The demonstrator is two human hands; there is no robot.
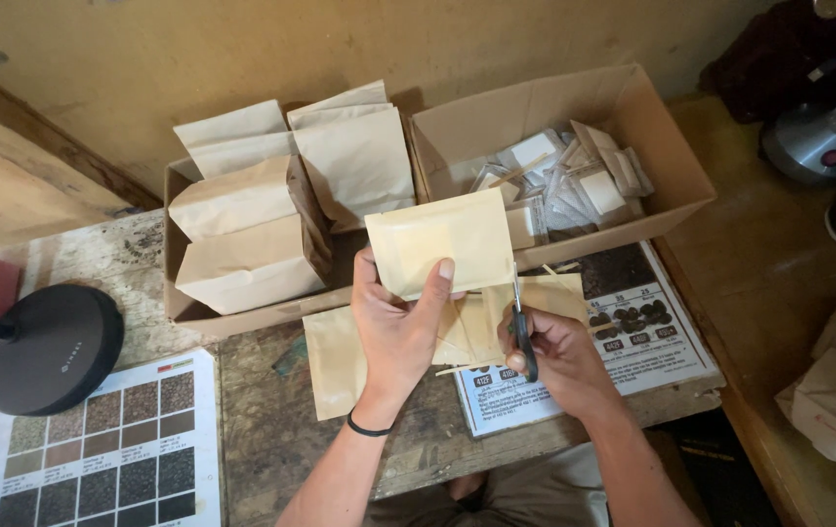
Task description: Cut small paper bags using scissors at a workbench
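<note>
Left hand (396,327) wrapped around a flat kraft pouch (440,240), thumb on the front face, fingers curled behind, held up off the bench with the bottom edge pinched tight. Right hand (556,353) closed through the handles of a small pair of scissors (522,327), blades pointing up and sitting right at the pouch's lower right corner. Can't tell how far apart the blades are, too thin to make out.

Just under both hands: a loose spread of more flat kraft pouches (340,356) lying on the wooden bench (271,429), a few thin paper offcuts (453,370) scattered between the two hands. Under the scissor hand, a printed sheet with dark bean photos (632,322).

Beyond the held pouch, away from the body: an open cardboard box (632,127) with small clear-and-white packets (574,181) on the scissor side, and another cardboard box (183,303) stuffed with filled paper bags (252,229) on the pouch-hand side.

Way off past the left wrist: a round black lamp base (52,346) and a colour chart of brown squares (110,449). Thin black band (369,427) round the left wrist.
</note>
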